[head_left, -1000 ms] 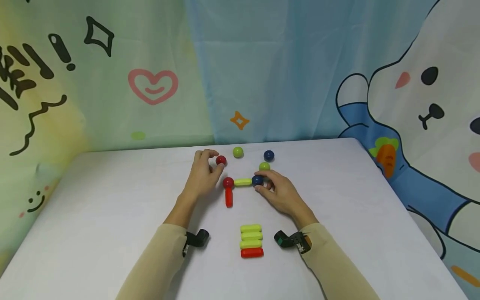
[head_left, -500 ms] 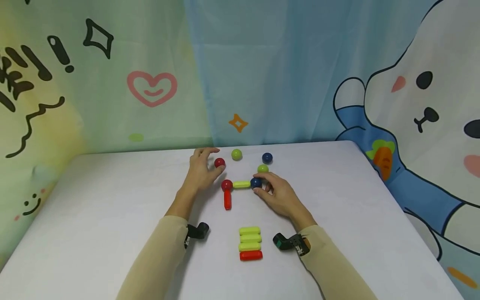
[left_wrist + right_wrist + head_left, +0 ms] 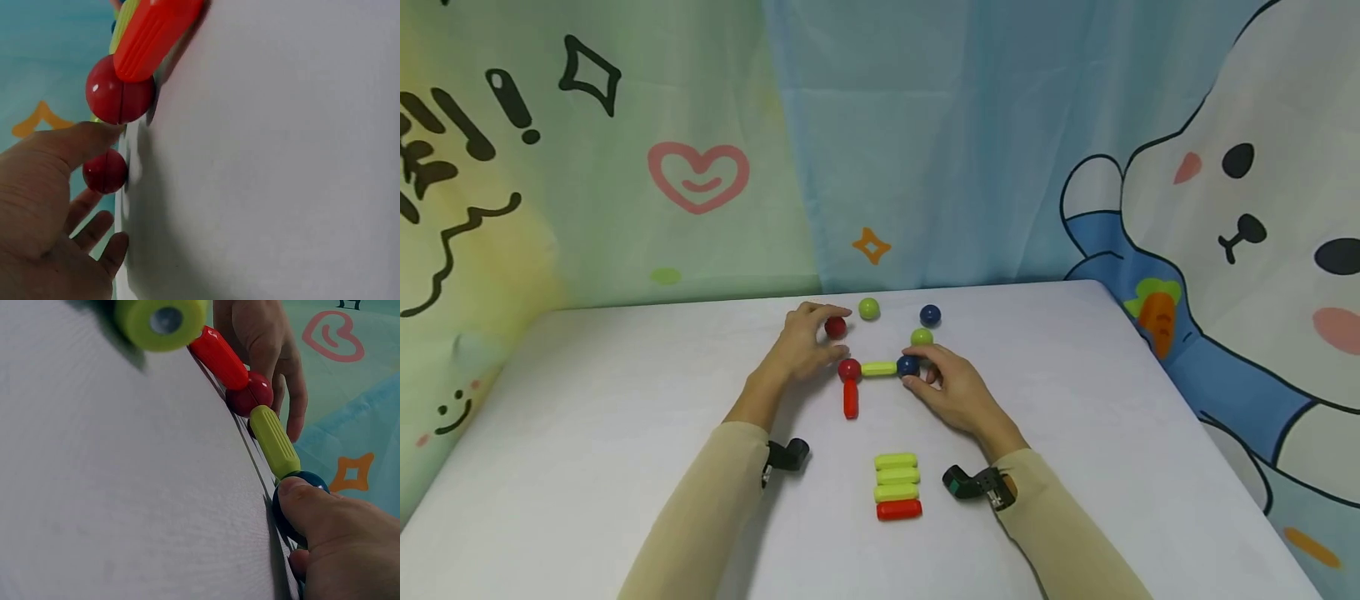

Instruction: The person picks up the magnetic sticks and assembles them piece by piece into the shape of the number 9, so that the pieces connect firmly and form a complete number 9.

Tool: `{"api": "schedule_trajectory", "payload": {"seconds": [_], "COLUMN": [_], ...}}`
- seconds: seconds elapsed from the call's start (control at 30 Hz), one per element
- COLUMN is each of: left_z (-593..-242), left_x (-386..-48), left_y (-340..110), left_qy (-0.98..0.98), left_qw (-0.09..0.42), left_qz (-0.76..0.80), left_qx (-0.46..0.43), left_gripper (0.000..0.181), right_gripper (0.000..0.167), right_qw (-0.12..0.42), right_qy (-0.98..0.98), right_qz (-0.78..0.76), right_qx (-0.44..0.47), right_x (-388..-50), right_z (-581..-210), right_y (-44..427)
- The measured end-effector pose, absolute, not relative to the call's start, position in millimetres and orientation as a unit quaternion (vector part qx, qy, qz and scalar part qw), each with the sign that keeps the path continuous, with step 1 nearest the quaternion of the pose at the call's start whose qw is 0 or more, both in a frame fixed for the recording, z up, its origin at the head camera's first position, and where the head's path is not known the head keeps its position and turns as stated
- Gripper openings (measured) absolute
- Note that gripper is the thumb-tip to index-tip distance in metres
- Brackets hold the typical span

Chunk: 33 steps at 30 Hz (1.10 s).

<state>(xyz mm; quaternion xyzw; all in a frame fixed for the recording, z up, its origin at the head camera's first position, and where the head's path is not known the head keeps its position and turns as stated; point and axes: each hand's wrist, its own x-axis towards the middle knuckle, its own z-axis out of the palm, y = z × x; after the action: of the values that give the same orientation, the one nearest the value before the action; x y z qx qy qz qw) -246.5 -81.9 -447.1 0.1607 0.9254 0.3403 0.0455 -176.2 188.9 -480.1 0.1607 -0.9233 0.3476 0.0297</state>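
A red ball (image 3: pixel 849 370) joins a red rod (image 3: pixel 850 400) and a yellow-green rod (image 3: pixel 878 368), whose other end meets a blue ball (image 3: pixel 907 366). My right hand (image 3: pixel 958 392) pinches that blue ball between thumb and fingers; in the right wrist view the thumb (image 3: pixel 306 503) lies across it. My left hand (image 3: pixel 801 346) is spread, its fingers stretched beside a loose red ball (image 3: pixel 835 327). In the left wrist view its thumb tip is at the joined red ball (image 3: pixel 119 90), and the loose red ball (image 3: pixel 105 170) sits beyond the thumb.
Farther back lie two green balls (image 3: pixel 868 309) (image 3: pixel 922 337) and another blue ball (image 3: pixel 930 315). Nearer the body, between the forearms, several yellow-green rods (image 3: pixel 896 476) are lined up above one red rod (image 3: pixel 898 510). A printed curtain (image 3: pixel 925 150) hangs behind the white table (image 3: pixel 587 433).
My left thumb has moved away from the loose red ball, toward the joined red ball. The right hand keeps its pinch on the blue ball. The head view has shifted slightly.
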Motion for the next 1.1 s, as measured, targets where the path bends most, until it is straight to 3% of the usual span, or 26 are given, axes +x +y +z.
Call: {"api": "schedule_trajectory", "payload": {"seconds": [0.37, 0.67, 1.1], "left_z": [-445.2, -446.6, -442.7], "left_x": [-251.0, -250.6, -247.5], "left_y": [-79.7, -82.0, -101.2], "left_qy": [0.924, 0.923, 0.928], "left_qw": [0.045, 0.033, 0.036], "left_qz": [0.326, 0.338, 0.335], "left_qx": [0.192, 0.180, 0.159], "left_gripper": [0.040, 0.030, 0.035], "right_gripper": [0.041, 0.045, 0.049], "right_qw": [0.042, 0.017, 0.023], "right_qy": [-0.920, -0.917, -0.903], "right_qz": [0.351, 0.361, 0.363], "right_qx": [0.171, 0.171, 0.226], "right_x": [-176.0, -179.2, -183.0], "right_z": [-476.1, -473.2, -454.6], "right_y": [191.6, 193.9, 193.8]}}
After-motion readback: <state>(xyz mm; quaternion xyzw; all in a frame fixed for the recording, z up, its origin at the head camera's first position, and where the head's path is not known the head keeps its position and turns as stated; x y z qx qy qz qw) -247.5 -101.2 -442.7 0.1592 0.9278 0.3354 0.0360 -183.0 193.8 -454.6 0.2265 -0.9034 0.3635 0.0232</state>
